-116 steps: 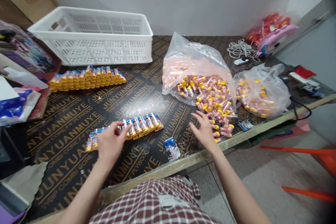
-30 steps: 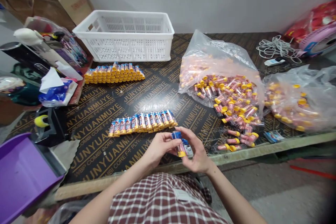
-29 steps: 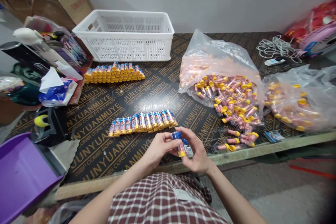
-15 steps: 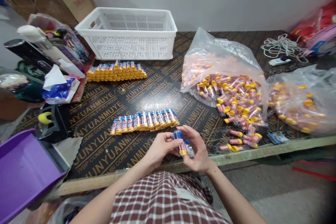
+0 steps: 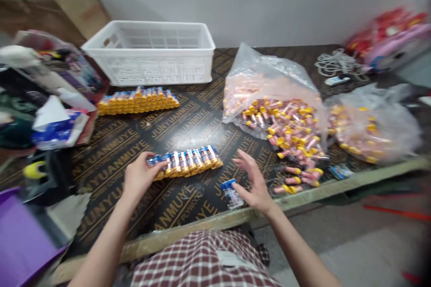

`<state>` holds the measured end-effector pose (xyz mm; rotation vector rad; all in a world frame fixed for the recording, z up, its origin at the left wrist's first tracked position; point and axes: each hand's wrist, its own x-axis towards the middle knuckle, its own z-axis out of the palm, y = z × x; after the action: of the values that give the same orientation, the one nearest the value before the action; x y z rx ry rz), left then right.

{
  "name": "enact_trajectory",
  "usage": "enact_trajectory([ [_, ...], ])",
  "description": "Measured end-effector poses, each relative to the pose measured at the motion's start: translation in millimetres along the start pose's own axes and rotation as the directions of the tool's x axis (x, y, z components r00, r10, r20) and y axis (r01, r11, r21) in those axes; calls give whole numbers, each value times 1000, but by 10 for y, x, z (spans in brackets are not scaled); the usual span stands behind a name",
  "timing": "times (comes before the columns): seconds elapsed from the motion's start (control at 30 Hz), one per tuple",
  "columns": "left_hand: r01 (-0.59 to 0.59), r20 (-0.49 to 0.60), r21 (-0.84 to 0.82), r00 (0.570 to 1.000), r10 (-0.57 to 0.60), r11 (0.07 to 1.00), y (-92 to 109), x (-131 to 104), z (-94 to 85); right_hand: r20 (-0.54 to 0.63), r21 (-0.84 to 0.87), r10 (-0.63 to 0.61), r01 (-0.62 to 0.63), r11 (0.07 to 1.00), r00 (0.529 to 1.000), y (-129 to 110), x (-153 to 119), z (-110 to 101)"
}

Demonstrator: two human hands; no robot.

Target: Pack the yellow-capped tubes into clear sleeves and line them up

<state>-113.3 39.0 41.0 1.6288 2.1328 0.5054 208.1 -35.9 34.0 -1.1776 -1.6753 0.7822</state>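
Note:
My left hand (image 5: 139, 175) is at the left end of a row of small blue-labelled tubes with yellow caps (image 5: 188, 161). Its thumb and fingers close round a tube (image 5: 156, 160) there, partly hidden by the hand. Toward the table's front edge, my right hand (image 5: 253, 184) is open with its fingers apart, holding nothing. Just left of its thumb lies a small stack of blue printed labels (image 5: 231, 193). Loose pink tubes with yellow caps (image 5: 296, 132) spill from a clear plastic bag (image 5: 249, 65) to the right.
A white plastic basket (image 5: 168, 65) stands at the back, with a stacked pile of labelled tubes (image 5: 139, 101) before it. Another bag of tubes (image 5: 380, 125) and a white cable (image 5: 336, 63) lie right. A tissue pack (image 5: 60, 128) and a purple dustpan (image 5: 25, 237) are left.
My left hand has moved left and away from my body, carrying a tube to the row's left end. My right hand has let go of the tube and opened beside the labels. The view shifted.

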Motion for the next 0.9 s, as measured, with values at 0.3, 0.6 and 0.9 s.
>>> enact_trajectory([
  [0.3, -333, -6, -187, 941, 337, 924, 544, -503, 280, -396, -738, 97, -379, 557, 913, 724, 251, -849],
  [0.6, -432, 436, -264, 744, 506, 863, 897, -864, 1241, -390, -889, 308, -442, 120, 868, 1107, 1078, -1342],
  [0.9, -350, 423, -284, 790, 444, 893, 863, -847, 1315, -320, -904, 507, -418, 89, 800, 1198, 1390, -1339],
])
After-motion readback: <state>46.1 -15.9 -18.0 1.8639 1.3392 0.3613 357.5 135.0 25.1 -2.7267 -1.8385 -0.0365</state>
